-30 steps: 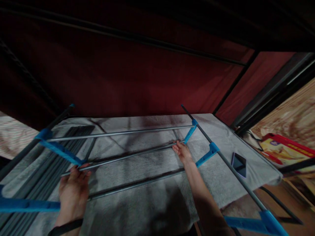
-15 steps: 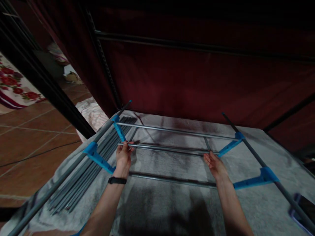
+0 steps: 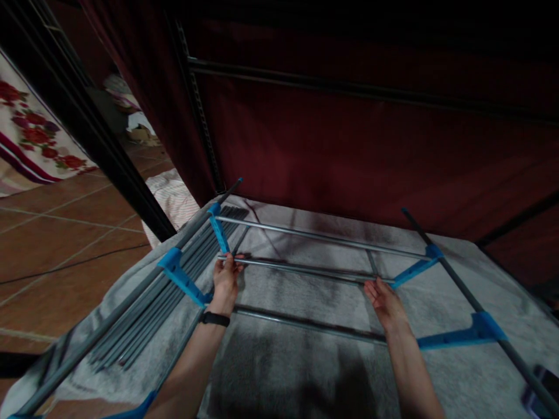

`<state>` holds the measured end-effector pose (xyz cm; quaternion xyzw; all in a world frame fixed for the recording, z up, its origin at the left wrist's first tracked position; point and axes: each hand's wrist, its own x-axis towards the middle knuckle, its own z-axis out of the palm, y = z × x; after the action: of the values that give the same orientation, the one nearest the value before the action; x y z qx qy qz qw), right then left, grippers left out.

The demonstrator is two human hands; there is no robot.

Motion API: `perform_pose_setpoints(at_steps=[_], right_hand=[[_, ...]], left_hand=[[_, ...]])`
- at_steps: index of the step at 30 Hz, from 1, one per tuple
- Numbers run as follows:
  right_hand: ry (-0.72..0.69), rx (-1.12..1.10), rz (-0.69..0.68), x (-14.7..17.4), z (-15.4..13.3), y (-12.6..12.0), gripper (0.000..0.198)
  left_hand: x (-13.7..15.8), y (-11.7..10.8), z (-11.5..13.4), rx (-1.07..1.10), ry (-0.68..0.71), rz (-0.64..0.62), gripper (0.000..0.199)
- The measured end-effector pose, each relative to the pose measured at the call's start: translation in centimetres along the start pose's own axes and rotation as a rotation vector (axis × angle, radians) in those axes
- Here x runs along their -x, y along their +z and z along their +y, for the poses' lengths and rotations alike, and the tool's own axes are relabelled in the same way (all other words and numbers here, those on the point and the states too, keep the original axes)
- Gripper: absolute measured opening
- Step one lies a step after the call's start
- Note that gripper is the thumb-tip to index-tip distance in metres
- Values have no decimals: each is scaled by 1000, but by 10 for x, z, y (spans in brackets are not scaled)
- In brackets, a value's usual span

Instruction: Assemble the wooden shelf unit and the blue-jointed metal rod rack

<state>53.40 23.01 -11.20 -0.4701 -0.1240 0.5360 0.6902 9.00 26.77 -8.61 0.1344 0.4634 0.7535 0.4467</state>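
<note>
My left hand (image 3: 226, 280), with a black band on the wrist, pinches the left end of a thin grey metal tube (image 3: 301, 269). Near the tube's other end, the fingers of my right hand (image 3: 384, 301) are closed on it from below. The tube lies crosswise between two blue plastic brackets, a left one (image 3: 219, 231) and a right one (image 3: 413, 269). These belong to a frame of grey tubes, with a far crossbar (image 3: 323, 236) and a near crossbar (image 3: 301, 323). Whether the held tube's ends sit in the brackets is unclear.
A bundle of loose grey tubes (image 3: 161, 294) lies along the left on a grey blanket (image 3: 305, 372). Long side tubes (image 3: 463, 285) run toward a dark red curtain (image 3: 314, 151). A black post (image 3: 91, 128) stands at left; a dark object (image 3: 541, 390) rests at lower right.
The view has swung slightly left, so everything appears shifted to the right. Both hands keep nearly the same places on the tube.
</note>
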Motion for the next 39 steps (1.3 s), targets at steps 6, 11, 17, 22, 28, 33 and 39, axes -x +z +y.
perform_pose_setpoints(at_steps=[6, 11, 17, 22, 28, 33, 39], right_hand=[[44, 3, -83, 7, 13, 6, 23], [72, 1, -93, 14, 23, 18, 27], [60, -22, -104, 20, 28, 30, 29], [23, -43, -88, 19, 32, 34, 29], [-10, -14, -96, 14, 35, 32, 30], [-11, -7, -96, 12, 36, 31, 29], [-7, -21, -88, 14, 33, 35, 28]], left_hand=[[-5, -7, -7, -2, -3, 5, 23], [-5, -12, -11, -1, -17, 15, 17], [-3, -13, -14, 4, -21, 22, 16], [-2, -12, -13, 12, -35, 31, 18], [-9, -11, -9, 31, -32, 147, 11], [-24, -12, -6, 26, 42, 291, 10], [-40, -6, -6, -10, 145, 318, 15]])
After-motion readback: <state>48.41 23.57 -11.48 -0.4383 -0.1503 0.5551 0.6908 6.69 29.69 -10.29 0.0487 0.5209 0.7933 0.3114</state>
